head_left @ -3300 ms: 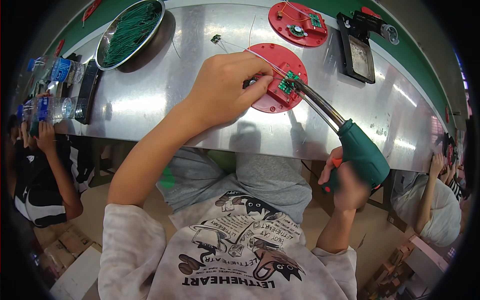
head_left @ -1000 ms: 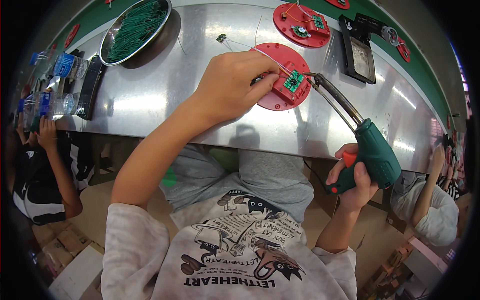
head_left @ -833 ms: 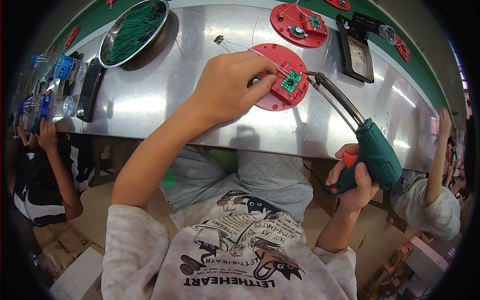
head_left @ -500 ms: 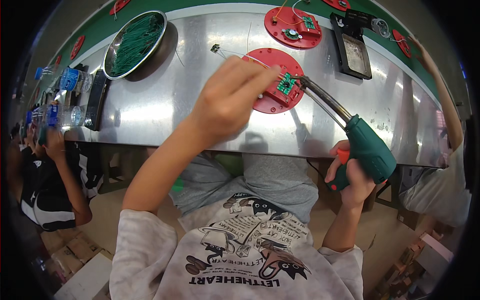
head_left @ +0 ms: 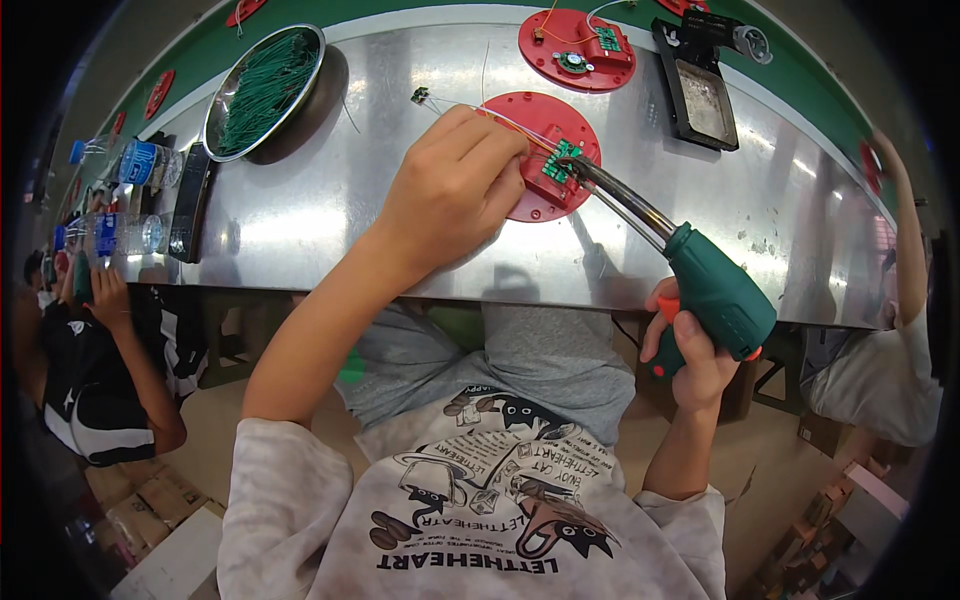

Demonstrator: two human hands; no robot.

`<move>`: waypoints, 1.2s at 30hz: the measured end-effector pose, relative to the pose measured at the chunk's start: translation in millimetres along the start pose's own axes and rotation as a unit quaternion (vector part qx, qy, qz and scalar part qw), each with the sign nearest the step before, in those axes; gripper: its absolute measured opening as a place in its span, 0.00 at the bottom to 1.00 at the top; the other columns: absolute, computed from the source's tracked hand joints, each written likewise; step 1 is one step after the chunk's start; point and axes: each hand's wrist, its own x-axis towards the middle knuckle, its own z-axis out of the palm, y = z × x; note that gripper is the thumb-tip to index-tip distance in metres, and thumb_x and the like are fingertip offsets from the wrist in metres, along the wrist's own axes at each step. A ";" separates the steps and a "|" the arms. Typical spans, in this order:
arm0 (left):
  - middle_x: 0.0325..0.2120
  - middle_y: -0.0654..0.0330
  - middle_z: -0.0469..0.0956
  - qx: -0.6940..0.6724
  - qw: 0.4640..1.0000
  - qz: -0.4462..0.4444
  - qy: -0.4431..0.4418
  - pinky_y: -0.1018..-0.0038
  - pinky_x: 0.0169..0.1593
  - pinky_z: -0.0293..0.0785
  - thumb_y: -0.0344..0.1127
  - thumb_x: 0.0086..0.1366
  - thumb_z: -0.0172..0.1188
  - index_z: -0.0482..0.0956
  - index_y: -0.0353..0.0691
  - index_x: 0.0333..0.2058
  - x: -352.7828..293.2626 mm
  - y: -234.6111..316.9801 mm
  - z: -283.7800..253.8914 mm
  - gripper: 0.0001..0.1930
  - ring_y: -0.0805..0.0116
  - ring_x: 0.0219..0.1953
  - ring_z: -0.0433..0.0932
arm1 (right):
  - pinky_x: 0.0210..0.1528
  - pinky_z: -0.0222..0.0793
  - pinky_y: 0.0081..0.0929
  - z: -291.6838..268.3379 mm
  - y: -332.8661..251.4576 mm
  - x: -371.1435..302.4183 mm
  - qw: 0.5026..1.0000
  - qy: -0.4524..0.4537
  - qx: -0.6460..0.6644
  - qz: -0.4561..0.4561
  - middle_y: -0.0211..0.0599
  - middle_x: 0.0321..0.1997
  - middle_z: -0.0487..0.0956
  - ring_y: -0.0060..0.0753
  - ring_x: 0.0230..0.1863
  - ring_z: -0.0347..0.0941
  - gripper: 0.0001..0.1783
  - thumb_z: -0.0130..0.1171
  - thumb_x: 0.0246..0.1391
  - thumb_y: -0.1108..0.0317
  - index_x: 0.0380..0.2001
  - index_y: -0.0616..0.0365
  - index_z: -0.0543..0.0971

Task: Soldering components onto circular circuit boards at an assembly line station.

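Note:
My right hand [head_left: 694, 362] grips a green pistol-style soldering gun [head_left: 715, 290] with an orange trigger. Its dark tip meets a small green circuit board [head_left: 563, 160], which sits on a round red plastic plate [head_left: 543, 206] on the bench. Left of the board, my left hand [head_left: 447, 190] is closed in a pinch, palm down over the plate's left edge. A thin wire seems to run from the fingertips to the board; the fingers partly hide it. White and orange wires [head_left: 515, 124] pass behind the hand toward a small dark part [head_left: 420, 94] on the metal.
A steel bowl [head_left: 312, 84] of green wires stands at the far left, near plastic bottles [head_left: 125, 233]. Another red plate [head_left: 540, 68] with a board lies beyond, beside a black soldering stand [head_left: 696, 105]. A green belt [head_left: 420, 20] runs along the back. Other people sit at both sides.
My left hand has drawn back left and slightly down from the board. The soldering gun's tip has moved left, further over the board. The whole view has shifted slightly.

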 end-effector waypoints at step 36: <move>0.28 0.53 0.79 -0.010 0.999 -0.035 -0.037 0.62 0.39 0.77 0.24 0.55 0.62 0.78 0.34 0.33 -0.4 1.7 -1.1 0.06 0.54 0.33 0.79 | 0.13 0.69 0.27 -1.6 -6.4 1.8 0.995 0.094 0.040 -0.004 0.50 0.32 0.75 0.30 0.14 0.71 0.26 0.55 0.59 0.60 0.51 0.75 0.68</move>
